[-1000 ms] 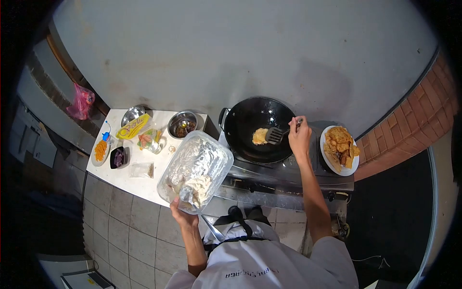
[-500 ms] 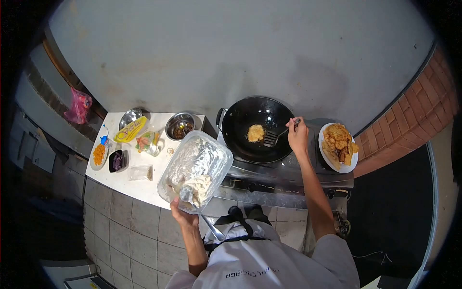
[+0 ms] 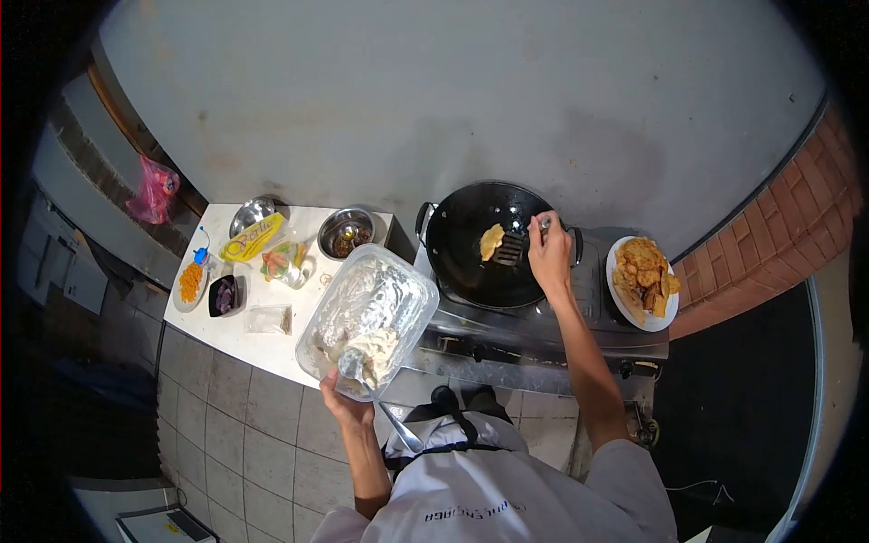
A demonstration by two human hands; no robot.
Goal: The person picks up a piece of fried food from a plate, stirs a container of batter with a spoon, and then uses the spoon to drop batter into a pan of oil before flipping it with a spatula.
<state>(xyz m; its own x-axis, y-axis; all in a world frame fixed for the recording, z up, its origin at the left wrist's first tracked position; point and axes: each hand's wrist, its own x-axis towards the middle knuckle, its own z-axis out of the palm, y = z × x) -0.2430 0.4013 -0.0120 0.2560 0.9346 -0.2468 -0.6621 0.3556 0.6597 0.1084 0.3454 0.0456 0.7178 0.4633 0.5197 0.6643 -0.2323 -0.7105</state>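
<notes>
In our right hand [image 3: 549, 253], the grip closed round its handle, we hold a slotted spatula [image 3: 509, 250] beside a fritter [image 3: 491, 242] inside the wok [image 3: 480, 271]; our left hand [image 3: 348, 405] grips the batter container [image 3: 371, 312], overlapping the bench's [image 3: 226, 319] right end.

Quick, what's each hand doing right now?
Left hand: closed on the rim of the plastic tub.
Right hand: closed around the handle of the spatula, over the wok.
</notes>
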